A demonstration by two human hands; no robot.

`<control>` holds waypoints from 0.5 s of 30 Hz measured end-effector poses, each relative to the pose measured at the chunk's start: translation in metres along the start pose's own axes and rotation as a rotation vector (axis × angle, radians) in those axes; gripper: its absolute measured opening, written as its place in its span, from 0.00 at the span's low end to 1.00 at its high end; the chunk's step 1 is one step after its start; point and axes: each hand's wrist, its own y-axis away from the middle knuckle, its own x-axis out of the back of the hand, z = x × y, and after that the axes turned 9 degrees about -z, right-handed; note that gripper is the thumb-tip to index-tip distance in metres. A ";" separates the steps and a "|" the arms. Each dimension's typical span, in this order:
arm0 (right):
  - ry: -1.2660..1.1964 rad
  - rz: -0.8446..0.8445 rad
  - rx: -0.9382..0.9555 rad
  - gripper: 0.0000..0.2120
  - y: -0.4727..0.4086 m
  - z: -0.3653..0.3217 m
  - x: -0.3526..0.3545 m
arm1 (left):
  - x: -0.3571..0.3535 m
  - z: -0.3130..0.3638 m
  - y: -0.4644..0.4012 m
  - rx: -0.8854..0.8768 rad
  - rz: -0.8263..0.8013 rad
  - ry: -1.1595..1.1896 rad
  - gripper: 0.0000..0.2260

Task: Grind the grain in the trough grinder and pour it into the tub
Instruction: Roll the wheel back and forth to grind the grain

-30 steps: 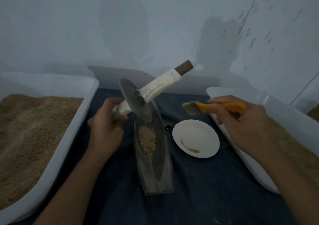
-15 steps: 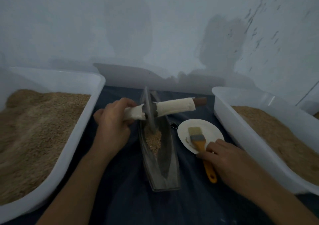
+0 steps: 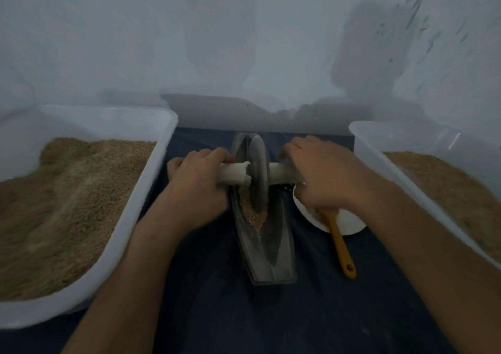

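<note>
A dark blue cloth-covered surface (image 3: 311, 313) carries everything. On it, at the left, sits a white tub (image 3: 130, 218) heaped with brown grain; at the right, a second white tub (image 3: 379, 169) also holds grain. Between them lies the boat-shaped metal trough grinder (image 3: 273, 258). Just beside its right edge rests a white plate (image 3: 349, 223), with an orange-handled brush (image 3: 342, 248) lying across the plate's rim onto the cloth.

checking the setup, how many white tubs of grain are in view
2. One white tub sits at the left edge beside the left arm, heaped with grain. The other tub sits at the right edge, partly cut off by the frame. More may lie outside the view.
</note>
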 end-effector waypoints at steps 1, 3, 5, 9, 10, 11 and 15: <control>0.047 -0.084 -0.008 0.17 -0.013 0.000 0.000 | 0.000 -0.001 0.000 0.007 -0.016 -0.035 0.22; 0.048 -0.185 -0.030 0.13 -0.035 0.000 -0.003 | -0.004 -0.002 0.002 0.029 -0.045 -0.139 0.20; 0.002 -0.190 -0.047 0.11 -0.051 0.001 -0.008 | -0.009 -0.001 0.002 0.066 -0.031 -0.246 0.15; -0.031 -0.079 -0.058 0.15 -0.057 0.001 -0.020 | -0.012 0.007 -0.010 0.154 0.036 -0.397 0.14; -0.026 -0.047 -0.058 0.15 -0.054 0.001 -0.023 | -0.011 0.011 -0.012 0.176 0.023 -0.428 0.14; -0.012 -0.009 -0.053 0.14 -0.049 0.000 -0.026 | -0.011 0.014 -0.013 0.191 0.002 -0.451 0.13; 0.080 0.147 -0.018 0.14 -0.024 -0.006 -0.033 | -0.007 0.023 0.003 0.217 -0.058 -0.494 0.13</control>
